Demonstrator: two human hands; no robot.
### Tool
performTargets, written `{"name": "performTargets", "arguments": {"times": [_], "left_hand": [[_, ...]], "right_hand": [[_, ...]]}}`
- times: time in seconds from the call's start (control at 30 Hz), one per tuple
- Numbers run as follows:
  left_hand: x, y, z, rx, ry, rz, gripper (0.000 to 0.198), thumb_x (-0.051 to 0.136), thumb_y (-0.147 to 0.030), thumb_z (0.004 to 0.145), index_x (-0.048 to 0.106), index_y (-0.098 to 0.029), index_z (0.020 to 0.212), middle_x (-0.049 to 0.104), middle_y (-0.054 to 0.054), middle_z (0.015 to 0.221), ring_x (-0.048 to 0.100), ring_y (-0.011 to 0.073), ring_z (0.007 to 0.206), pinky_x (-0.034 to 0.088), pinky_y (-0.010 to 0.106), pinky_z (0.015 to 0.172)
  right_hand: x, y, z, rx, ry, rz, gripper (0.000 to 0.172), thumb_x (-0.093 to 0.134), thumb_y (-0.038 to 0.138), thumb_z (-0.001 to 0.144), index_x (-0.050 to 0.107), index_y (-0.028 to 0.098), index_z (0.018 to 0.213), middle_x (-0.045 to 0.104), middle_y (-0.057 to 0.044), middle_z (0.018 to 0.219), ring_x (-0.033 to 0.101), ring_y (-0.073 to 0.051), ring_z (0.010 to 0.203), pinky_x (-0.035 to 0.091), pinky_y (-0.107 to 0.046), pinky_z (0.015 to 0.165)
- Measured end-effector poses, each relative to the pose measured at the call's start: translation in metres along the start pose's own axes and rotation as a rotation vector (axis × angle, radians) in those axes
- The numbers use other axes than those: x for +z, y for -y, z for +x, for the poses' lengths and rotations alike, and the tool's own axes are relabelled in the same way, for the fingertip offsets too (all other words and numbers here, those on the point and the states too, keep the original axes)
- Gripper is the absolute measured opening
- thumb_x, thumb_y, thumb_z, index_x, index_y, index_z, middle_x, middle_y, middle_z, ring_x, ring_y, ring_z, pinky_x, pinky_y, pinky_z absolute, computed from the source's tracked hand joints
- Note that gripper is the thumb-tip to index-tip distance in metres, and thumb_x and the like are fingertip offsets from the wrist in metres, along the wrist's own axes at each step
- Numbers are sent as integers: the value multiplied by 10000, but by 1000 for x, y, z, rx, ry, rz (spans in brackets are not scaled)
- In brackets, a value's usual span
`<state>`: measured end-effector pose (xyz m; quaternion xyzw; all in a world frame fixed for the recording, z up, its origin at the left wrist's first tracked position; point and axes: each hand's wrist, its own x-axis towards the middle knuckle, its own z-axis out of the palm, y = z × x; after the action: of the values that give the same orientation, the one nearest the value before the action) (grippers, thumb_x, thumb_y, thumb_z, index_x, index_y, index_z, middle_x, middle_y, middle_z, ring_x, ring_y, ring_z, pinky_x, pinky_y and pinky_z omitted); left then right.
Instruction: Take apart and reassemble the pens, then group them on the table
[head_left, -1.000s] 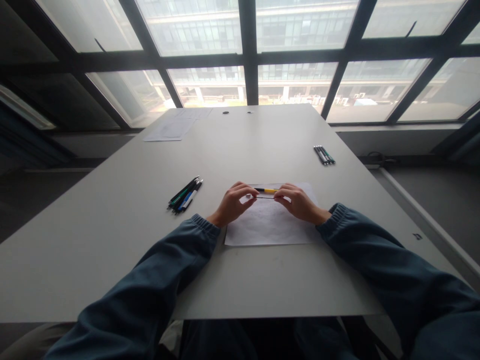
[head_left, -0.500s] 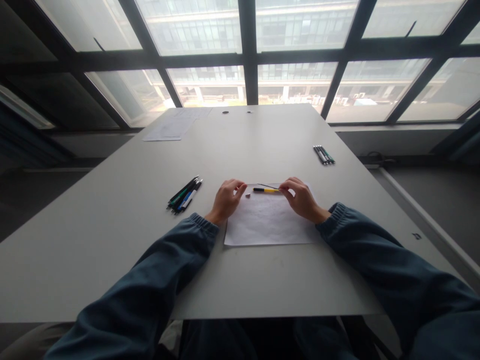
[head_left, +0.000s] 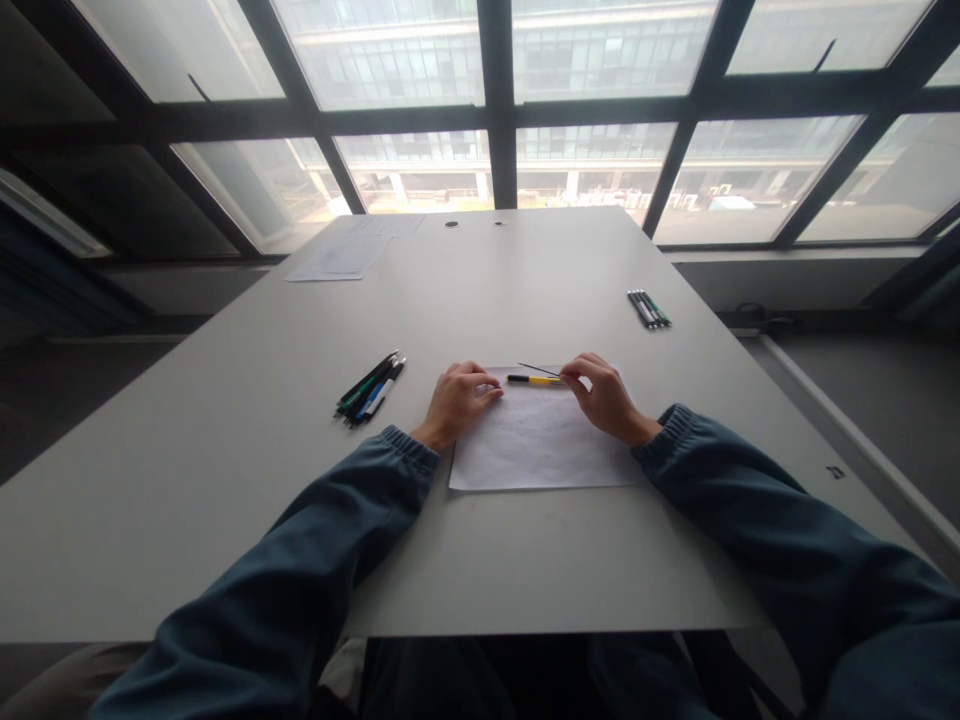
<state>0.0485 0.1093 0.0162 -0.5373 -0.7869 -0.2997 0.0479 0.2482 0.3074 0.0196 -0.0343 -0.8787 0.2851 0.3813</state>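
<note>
A sheet of white paper (head_left: 544, 445) lies before me on the table. Near its far edge rests a yellow and black pen barrel (head_left: 531, 379). My right hand (head_left: 600, 395) pinches one end of a thin dark pen refill (head_left: 537, 368), whose free end points left, just above the barrel. At the paper's left side is my left hand (head_left: 459, 400), thumb and fingertips closed low over the paper where a small metallic piece was lying. That piece is now hidden by the fingers.
Left of the paper lies a loose bundle of pens (head_left: 370, 390). Several pens (head_left: 649, 309) are lined up at the right. Papers (head_left: 341, 250) lie at the far left of the white table (head_left: 480, 560). A small dark object (head_left: 835, 472) is near the right edge.
My left hand has moved slightly right and its fingers have closed over the small metallic piece. The refill's free end has risen a little in my right hand.
</note>
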Motion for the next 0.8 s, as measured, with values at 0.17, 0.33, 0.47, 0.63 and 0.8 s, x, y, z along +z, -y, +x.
{"name": "performTargets", "arguments": {"times": [0.17, 0.33, 0.47, 0.63, 0.8], "left_hand": [[1, 1, 0, 20, -23, -20, 75, 739, -289, 840, 801, -265, 876, 720, 35, 958, 638, 226, 938, 492, 396, 946], [-2, -7, 0, 91, -111, -131, 78, 718, -284, 880, 763, -239, 924, 754, 26, 934, 670, 212, 923, 513, 365, 904], [-7, -17, 0, 120, -166, -192, 99, 721, -299, 887, 747, -228, 950, 764, 23, 915, 687, 196, 888, 536, 350, 878], [-10, -24, -1, 147, -182, -227, 109, 731, -322, 880, 749, -226, 929, 768, 32, 920, 689, 198, 874, 542, 370, 888], [-10, -26, -1, 156, -143, -222, 127, 729, -345, 882, 749, -228, 926, 774, 43, 940, 682, 213, 902, 536, 396, 903]], "right_hand": [[0, 0, 0, 7, 11, 3, 113, 580, 199, 960, 646, 217, 869, 633, -51, 835, 572, -217, 825, 469, -362, 761], [0, 0, -1, -4, 30, -1, 121, 575, 192, 963, 644, 215, 867, 638, -50, 852, 574, -214, 838, 469, -358, 772], [0, 0, -1, -30, 72, -9, 140, 555, 195, 976, 644, 214, 871, 636, -52, 857, 572, -211, 839, 468, -353, 771], [0, 2, -1, -48, 111, -12, 152, 544, 201, 982, 659, 218, 883, 634, -57, 849, 566, -218, 833, 473, -362, 767], [0, 3, -1, -60, 124, -15, 157, 549, 214, 984, 667, 225, 882, 643, -59, 857, 573, -221, 840, 477, -367, 773]]}}
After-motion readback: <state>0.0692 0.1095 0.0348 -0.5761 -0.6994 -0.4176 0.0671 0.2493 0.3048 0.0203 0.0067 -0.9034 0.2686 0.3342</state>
